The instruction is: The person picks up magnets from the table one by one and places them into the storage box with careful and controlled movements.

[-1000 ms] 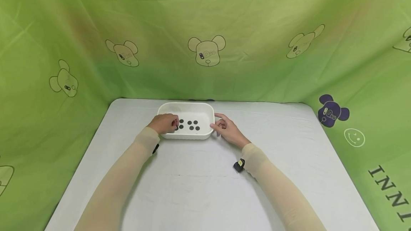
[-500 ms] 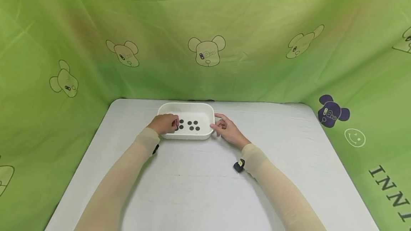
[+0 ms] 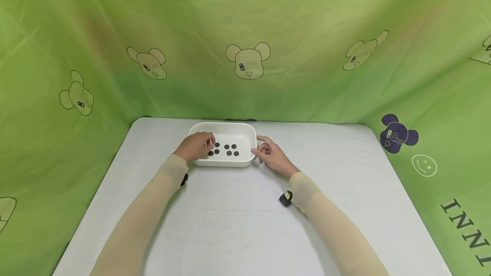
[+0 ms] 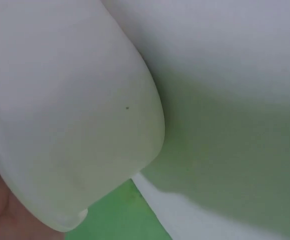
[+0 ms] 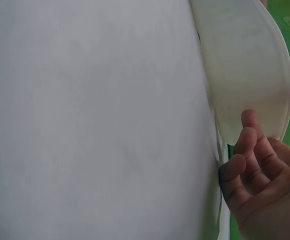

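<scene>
A white plastic tray (image 3: pixel 245 139) with rounded corners stands near the table's far edge. Small black discs (image 3: pixel 229 153), several of them, lie flat on its floor in two clusters. My left hand (image 3: pixel 194 145) reaches over the tray's left side, fingers loosely bent just above the left cluster. Nothing shows between its fingertips, and it may hide part of that cluster. In the left wrist view only a bit of this hand (image 4: pixel 7 212) appears past the rim. At the tray's right end my right hand (image 3: pixel 274 156) holds the rim, thumb on top and fingers along the outer wall (image 5: pixel 240 65).
A white cloth covers the table (image 3: pixel 238 216). Green fabric (image 3: pixel 299 88) printed with bear heads hangs behind the table and along both sides. A dark wrist camera (image 3: pixel 285 198) sits at the right sleeve.
My left hand has lifted slightly and its fingers have loosened, baring the front left disc they were touching. The right hand and the tray have stayed put.
</scene>
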`<action>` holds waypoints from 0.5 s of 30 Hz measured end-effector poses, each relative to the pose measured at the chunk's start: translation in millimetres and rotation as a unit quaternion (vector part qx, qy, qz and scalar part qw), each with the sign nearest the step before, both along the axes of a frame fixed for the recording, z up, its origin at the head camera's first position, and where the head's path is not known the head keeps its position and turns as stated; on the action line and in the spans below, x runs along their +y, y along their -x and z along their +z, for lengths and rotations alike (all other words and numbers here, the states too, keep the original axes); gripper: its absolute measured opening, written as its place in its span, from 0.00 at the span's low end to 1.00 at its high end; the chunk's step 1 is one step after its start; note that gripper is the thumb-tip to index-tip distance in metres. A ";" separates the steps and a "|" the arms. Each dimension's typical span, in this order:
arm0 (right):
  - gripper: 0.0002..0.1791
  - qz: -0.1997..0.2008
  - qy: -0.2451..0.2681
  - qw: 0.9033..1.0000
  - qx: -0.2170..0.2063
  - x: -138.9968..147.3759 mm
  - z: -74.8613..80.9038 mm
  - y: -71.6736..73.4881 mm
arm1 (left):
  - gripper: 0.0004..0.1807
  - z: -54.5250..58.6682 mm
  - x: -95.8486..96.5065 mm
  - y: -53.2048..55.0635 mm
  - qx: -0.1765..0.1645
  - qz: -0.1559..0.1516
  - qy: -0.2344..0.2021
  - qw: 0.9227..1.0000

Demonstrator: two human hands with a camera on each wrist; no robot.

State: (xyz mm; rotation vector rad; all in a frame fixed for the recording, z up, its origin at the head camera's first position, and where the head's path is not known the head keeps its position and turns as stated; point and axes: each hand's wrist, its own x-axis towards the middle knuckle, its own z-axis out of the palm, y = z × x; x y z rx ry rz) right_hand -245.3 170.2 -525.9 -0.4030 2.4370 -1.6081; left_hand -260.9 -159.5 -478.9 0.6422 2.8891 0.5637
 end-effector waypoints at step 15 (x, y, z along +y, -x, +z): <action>0.34 -0.041 -0.067 0.997 0.025 15.0 24.8 -7.0 | 0.12 18.3 -20.7 -21.8 0.103 0.024 -0.097 0.990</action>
